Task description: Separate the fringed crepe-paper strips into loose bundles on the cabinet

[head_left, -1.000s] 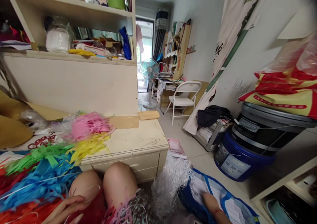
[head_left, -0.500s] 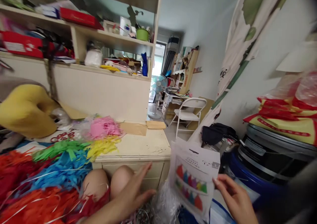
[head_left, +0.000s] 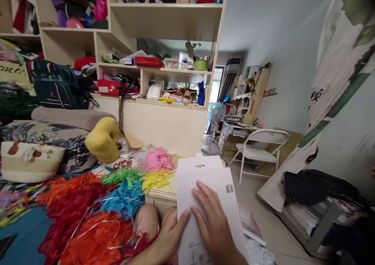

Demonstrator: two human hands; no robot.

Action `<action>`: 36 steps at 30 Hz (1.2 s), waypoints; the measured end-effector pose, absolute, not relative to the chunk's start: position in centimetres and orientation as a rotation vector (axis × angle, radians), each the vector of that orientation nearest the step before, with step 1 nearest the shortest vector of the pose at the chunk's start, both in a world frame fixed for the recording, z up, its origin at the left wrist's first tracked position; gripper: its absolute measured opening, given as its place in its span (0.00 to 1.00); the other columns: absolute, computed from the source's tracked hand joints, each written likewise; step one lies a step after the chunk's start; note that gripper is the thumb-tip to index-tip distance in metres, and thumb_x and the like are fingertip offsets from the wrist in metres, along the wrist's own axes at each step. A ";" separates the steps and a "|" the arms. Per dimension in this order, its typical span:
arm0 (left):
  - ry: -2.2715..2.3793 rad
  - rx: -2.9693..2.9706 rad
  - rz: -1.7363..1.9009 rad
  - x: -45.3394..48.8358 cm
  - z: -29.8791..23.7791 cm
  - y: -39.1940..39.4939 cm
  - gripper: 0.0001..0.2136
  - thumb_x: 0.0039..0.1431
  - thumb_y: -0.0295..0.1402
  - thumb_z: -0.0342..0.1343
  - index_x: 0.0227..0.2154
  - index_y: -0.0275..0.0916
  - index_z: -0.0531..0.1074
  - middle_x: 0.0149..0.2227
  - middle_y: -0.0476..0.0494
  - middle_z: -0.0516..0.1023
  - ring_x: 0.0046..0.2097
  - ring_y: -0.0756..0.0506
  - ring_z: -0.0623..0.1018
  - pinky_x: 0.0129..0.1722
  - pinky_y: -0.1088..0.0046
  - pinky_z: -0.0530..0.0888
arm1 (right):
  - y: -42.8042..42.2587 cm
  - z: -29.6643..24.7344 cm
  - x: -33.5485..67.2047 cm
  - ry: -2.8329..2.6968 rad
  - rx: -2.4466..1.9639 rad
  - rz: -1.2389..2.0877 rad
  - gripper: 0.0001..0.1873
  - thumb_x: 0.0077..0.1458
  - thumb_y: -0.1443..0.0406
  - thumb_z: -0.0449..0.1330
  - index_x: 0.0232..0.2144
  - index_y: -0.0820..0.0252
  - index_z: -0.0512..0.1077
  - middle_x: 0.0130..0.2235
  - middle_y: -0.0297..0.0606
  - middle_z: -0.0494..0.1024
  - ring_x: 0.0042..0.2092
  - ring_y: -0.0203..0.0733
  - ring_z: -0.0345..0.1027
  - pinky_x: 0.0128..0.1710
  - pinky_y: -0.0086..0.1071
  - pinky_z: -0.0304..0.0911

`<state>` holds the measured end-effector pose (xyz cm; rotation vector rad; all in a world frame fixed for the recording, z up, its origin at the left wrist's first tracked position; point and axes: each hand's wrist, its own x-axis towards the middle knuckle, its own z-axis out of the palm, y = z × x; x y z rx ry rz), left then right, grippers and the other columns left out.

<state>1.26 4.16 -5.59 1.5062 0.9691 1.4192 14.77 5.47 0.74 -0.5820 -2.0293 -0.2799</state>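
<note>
Hands on a white printed paper packet (head_left: 205,194), held up just over the bare knee (head_left: 148,220). Right hand (head_left: 212,224) flat across the front, fingers spread and loose, not curled round anything, just pressing on the sheet. Left hand (head_left: 171,232) pinching the packet's left edge, thumb on the front, rest hidden behind. Just left of that grip, piles of shredded paper fringe in orange, red and blue (head_left: 96,214). Behind the packet, a cream low cabinet (head_left: 162,196); further right, a white folding chair (head_left: 259,150).
</note>
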 end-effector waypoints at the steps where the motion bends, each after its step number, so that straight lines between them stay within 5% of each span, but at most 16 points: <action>1: 1.014 1.548 1.449 0.9 -5.1 4.4 0.26 0.60 0.52 0.45 0.39 0.34 0.76 0.35 0.38 0.79 0.38 0.40 0.76 0.38 0.65 0.74 | 6.0 1.6 14.6 -2.031 -0.642 -0.363 0.23 0.60 0.69 0.55 0.57 0.64 0.61 0.58 0.52 0.66 0.60 0.52 0.57 0.56 0.49 0.60; 4: 1.061 1.840 1.490 -0.5 -3.5 5.1 0.22 0.62 0.47 0.46 0.25 0.35 0.75 0.24 0.45 0.75 0.28 0.46 0.73 0.29 0.74 0.70 | 7.0 4.4 15.2 -2.096 -0.753 -0.472 0.30 0.53 0.60 0.63 0.55 0.68 0.63 0.52 0.55 0.70 0.53 0.59 0.61 0.51 0.54 0.60; 8: 1.127 1.996 1.548 -2.0 -2.2 5.3 0.21 0.61 0.42 0.49 0.16 0.36 0.68 0.17 0.49 0.66 0.22 0.51 0.64 0.23 0.77 0.60 | 6.5 7.6 16.3 -2.276 -0.926 -0.335 0.10 0.51 0.62 0.65 0.34 0.63 0.73 0.35 0.43 0.75 0.39 0.50 0.66 0.40 0.43 0.63; 11: 1.144 2.046 1.565 -2.2 -2.0 5.0 0.21 0.61 0.43 0.48 0.16 0.37 0.67 0.18 0.49 0.64 0.22 0.51 0.62 0.23 0.76 0.57 | 5.8 8.7 16.9 -2.400 -1.064 -0.197 0.08 0.52 0.65 0.64 0.24 0.62 0.73 0.29 0.39 0.75 0.36 0.47 0.67 0.36 0.37 0.60; 17: 1.082 2.092 1.475 -1.4 -2.0 4.0 0.32 0.64 0.52 0.33 0.11 0.38 0.58 0.13 0.53 0.53 0.17 0.53 0.55 0.17 0.78 0.56 | 5.8 9.4 17.8 -2.625 -0.867 0.781 0.14 0.57 0.60 0.57 0.27 0.64 0.75 0.27 0.34 0.77 0.28 0.37 0.66 0.24 0.26 0.55; 19: 1.100 2.072 1.461 -1.4 -2.1 3.9 0.32 0.66 0.50 0.30 0.16 0.37 0.66 0.14 0.51 0.60 0.17 0.52 0.60 0.17 0.78 0.61 | 5.9 9.5 17.9 -2.536 -0.871 0.851 0.15 0.57 0.59 0.57 0.27 0.66 0.75 0.27 0.35 0.76 0.28 0.37 0.66 0.24 0.25 0.55; 21: 1.230 2.113 1.522 -1.6 -2.1 3.9 0.27 0.65 0.50 0.37 0.33 0.34 0.74 0.23 0.45 0.73 0.25 0.47 0.71 0.26 0.74 0.70 | 5.9 9.6 18.1 -2.438 -0.915 0.802 0.16 0.56 0.59 0.56 0.26 0.66 0.75 0.27 0.34 0.75 0.29 0.37 0.65 0.24 0.25 0.55; 24: 1.484 2.291 1.613 -1.7 -2.0 3.5 0.33 0.56 0.55 0.50 0.53 0.31 0.66 0.45 0.28 0.77 0.44 0.34 0.76 0.43 0.58 0.72 | 5.5 9.9 18.1 -2.343 -0.945 0.728 0.17 0.57 0.58 0.55 0.24 0.65 0.72 0.25 0.33 0.70 0.27 0.35 0.61 0.24 0.24 0.54; 26: 1.491 2.355 1.490 -1.7 -1.7 2.8 0.37 0.51 0.56 0.55 0.56 0.30 0.64 0.50 0.26 0.74 0.47 0.32 0.75 0.45 0.57 0.72 | 5.0 10.2 18.0 -2.334 -0.929 0.681 0.19 0.57 0.57 0.55 0.21 0.64 0.68 0.23 0.31 0.67 0.26 0.33 0.58 0.23 0.24 0.52; 31: 1.252 2.213 1.166 -1.9 0.0 1.1 0.27 0.54 0.46 0.59 0.56 0.44 0.64 0.52 0.41 0.75 0.51 0.39 0.74 0.49 0.66 0.72 | 4.2 11.4 17.6 -2.413 -0.898 0.548 0.19 0.57 0.58 0.55 0.19 0.63 0.66 0.22 0.31 0.65 0.26 0.33 0.58 0.25 0.25 0.54; 36: 1.403 2.188 1.188 -3.2 -0.7 1.8 0.41 0.49 0.46 0.62 0.63 0.38 0.54 0.61 0.32 0.64 0.59 0.33 0.66 0.56 0.56 0.65 | 4.0 12.8 18.4 -2.277 -0.990 0.689 0.18 0.57 0.57 0.55 0.23 0.65 0.71 0.25 0.35 0.72 0.27 0.35 0.63 0.23 0.25 0.56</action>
